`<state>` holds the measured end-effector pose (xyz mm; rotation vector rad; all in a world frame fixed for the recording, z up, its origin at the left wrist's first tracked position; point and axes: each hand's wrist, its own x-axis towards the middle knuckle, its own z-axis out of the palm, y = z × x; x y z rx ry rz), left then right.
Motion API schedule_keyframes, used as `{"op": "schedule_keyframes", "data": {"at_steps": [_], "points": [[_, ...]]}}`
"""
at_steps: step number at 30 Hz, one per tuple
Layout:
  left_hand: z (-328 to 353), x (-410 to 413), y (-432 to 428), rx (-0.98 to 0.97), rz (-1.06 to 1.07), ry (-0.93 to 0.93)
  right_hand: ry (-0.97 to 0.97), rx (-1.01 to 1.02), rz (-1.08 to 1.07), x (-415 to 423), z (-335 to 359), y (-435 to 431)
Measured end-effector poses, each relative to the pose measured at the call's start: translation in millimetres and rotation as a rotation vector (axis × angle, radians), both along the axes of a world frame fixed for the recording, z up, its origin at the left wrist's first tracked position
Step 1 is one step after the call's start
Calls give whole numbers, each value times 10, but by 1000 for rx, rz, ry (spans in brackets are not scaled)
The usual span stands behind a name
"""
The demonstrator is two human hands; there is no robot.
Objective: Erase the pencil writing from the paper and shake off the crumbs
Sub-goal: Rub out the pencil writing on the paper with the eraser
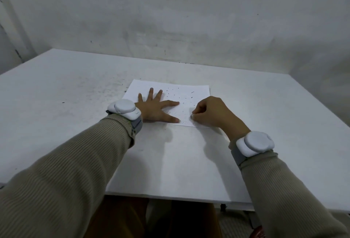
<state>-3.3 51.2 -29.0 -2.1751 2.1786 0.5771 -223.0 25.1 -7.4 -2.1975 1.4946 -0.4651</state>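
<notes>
White surface (75,89): left hand (155,109), fingers splayed, is pinning the paper (198,90); right hand (208,112) is pinching a small eraser (191,115), apparently rubbing near-edge writing (182,122). Next: shaking crumbs (186,97) off.

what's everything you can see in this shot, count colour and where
table: one, white, mid view
wall: one, grey-white, behind the table
paper: one sheet, white, flat mid-table
crumbs: many, dark, scattered on the paper's right half
pencil writing: faint grey marks, paper's near edge
small item: one, dark tip, mostly hidden, paper's near right corner
wrist devices: two, white, grey straps, one per wrist
sleeves: two, beige, forearms
left hand: one, flat, fingers spread, pressing the paper
right hand: one, fingers curled, pinching the small item
</notes>
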Motion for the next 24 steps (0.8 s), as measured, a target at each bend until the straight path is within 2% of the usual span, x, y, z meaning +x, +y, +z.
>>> {"op": "schedule_keyframes", "data": {"at_steps": [4,10,15,20,24], "points": [[-9,1,3,-2,-3,1,38,-136,-55,19,-30,-20],[-13,6,-7,1,-5,4,-11,12,54,4,-9,56],[-19,1,-5,1,-6,0,20,-103,-74,-65,-23,-102],[-15,-1,-11,4,-11,-11,-64,10,72,26,-37,78],[-7,2,3,4,-18,2,-45,-48,-19,-76,-83,-60]]}}
